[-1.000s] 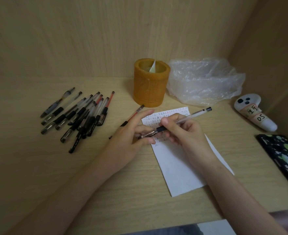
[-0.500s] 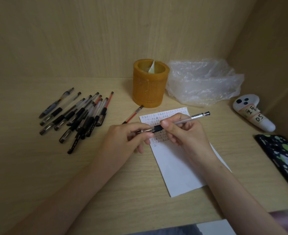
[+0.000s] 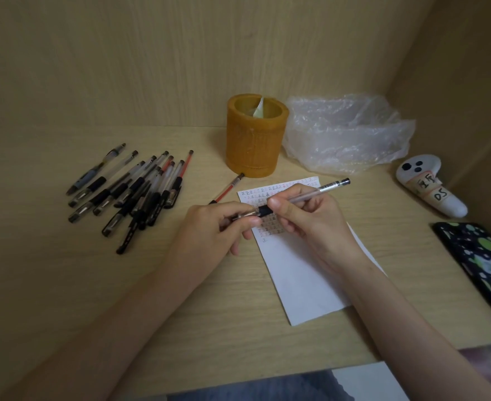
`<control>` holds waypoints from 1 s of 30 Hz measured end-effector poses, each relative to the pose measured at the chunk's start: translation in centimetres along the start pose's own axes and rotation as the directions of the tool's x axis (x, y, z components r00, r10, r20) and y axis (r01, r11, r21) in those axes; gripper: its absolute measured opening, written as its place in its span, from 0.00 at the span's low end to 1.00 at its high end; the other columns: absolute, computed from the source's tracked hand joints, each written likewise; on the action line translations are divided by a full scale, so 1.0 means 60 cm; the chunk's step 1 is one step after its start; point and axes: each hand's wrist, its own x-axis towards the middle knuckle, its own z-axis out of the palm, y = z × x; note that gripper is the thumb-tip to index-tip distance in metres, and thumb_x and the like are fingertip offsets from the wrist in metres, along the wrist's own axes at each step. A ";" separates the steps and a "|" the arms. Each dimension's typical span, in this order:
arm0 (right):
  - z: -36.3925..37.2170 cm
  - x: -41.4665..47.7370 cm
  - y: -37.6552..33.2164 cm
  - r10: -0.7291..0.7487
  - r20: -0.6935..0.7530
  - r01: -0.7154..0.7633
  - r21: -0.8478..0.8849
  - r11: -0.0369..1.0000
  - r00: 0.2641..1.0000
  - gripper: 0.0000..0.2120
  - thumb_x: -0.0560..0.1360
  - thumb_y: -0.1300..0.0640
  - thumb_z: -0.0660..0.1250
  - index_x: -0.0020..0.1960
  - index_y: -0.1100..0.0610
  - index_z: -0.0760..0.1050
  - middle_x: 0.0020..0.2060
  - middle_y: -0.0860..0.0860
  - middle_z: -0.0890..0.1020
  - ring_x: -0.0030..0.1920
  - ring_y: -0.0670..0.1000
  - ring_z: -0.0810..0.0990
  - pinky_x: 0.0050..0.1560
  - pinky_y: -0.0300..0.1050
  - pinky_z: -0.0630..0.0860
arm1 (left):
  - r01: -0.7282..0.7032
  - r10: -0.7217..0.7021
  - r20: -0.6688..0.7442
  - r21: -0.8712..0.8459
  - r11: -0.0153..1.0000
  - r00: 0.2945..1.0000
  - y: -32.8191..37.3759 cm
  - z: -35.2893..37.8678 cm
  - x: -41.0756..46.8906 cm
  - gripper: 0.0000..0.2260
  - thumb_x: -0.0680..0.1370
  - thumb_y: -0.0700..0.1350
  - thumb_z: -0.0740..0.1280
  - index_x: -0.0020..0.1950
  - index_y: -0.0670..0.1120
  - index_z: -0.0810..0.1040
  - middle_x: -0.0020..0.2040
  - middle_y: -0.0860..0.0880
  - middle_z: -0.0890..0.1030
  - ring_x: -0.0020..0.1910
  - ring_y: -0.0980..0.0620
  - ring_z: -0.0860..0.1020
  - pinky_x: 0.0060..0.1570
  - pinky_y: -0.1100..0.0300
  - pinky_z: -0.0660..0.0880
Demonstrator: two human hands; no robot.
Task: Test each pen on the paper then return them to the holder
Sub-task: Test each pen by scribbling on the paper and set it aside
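Desk [image 3: 64, 285]: pale wood-grain top, walled at the back and on my right. Lying on it:

1. Heap of pens [image 3: 134, 192], far left, mostly clear barrels with black grips, overlapping, caps towards me.
2. Red pen [image 3: 227, 189], single, slanting, its far end just beside the holder's base.
3. Holder [image 3: 253, 146], amber cylinder, upright at the back.
4. Plastic bag [image 3: 345, 134], clear, crumpled, touching the holder's right side.
5. Paper [image 3: 305, 273], white sheet in front of me, rows of small marks on its far part.
6. Controller [image 3: 429, 186], white, hand-labelled, on my right.
7. Dark case [image 3: 481, 261], green-spotted, at the right edge.
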 end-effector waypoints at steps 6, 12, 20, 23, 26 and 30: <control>0.001 0.002 0.005 -0.002 -0.005 0.002 -0.001 1.000 1.000 0.06 0.66 0.56 0.72 0.38 0.58 0.77 0.22 0.47 0.74 0.24 0.44 0.69 0.27 0.33 0.65 | -0.005 0.005 -0.018 0.007 1.000 1.000 -0.001 0.002 -0.001 0.05 0.74 0.44 0.69 0.47 0.53 0.81 0.31 0.52 0.80 0.23 0.58 0.74 0.30 0.69 0.72; 0.000 0.007 0.001 0.042 0.020 -0.044 0.062 0.997 0.999 0.08 0.74 0.57 0.67 0.36 0.56 0.77 0.25 0.49 0.72 0.26 0.45 0.68 0.26 0.34 0.65 | -0.035 0.035 -0.053 0.005 0.999 0.998 0.010 0.001 0.002 0.09 0.73 0.45 0.69 0.51 0.56 0.79 0.32 0.55 0.81 0.27 0.60 0.77 0.31 0.73 0.72; -0.034 0.062 -0.034 0.176 -0.082 -0.172 0.045 0.984 0.981 0.13 0.77 0.63 0.65 0.34 0.59 0.73 0.27 0.51 0.74 0.26 0.46 0.71 0.26 0.35 0.68 | -0.059 0.197 -0.222 0.510 0.858 0.955 -0.008 -0.028 0.011 0.08 0.77 0.47 0.65 0.53 0.48 0.79 0.44 0.55 0.77 0.40 0.58 0.74 0.42 0.61 0.74; -0.036 0.080 -0.029 0.266 -0.122 -0.269 -0.013 0.963 0.956 0.09 0.76 0.64 0.66 0.37 0.62 0.75 0.25 0.51 0.75 0.24 0.45 0.72 0.24 0.34 0.69 | 0.002 0.179 -0.218 0.640 0.769 0.959 -0.020 -0.035 0.011 0.08 0.75 0.50 0.66 0.49 0.48 0.79 0.43 0.52 0.78 0.43 0.54 0.74 0.41 0.56 0.74; -0.034 0.094 -0.020 0.358 -0.117 -0.364 -0.033 0.931 0.926 0.06 0.75 0.63 0.68 0.42 0.66 0.76 0.26 0.53 0.77 0.26 0.47 0.73 0.25 0.35 0.71 | 0.027 0.138 -0.177 0.702 0.712 0.974 -0.027 -0.032 0.011 0.12 0.73 0.52 0.67 0.52 0.47 0.79 0.45 0.49 0.78 0.48 0.50 0.74 0.47 0.54 0.72; -0.028 0.102 -0.020 0.464 -0.074 -0.462 0.049 0.886 0.883 0.06 0.76 0.65 0.66 0.49 0.69 0.75 0.30 0.56 0.76 0.27 0.48 0.75 0.25 0.36 0.73 | 0.072 0.069 -0.157 0.745 0.663 0.985 -0.029 -0.032 0.010 0.16 0.74 0.54 0.66 0.58 0.47 0.77 0.51 0.47 0.77 0.53 0.49 0.73 0.51 0.55 0.71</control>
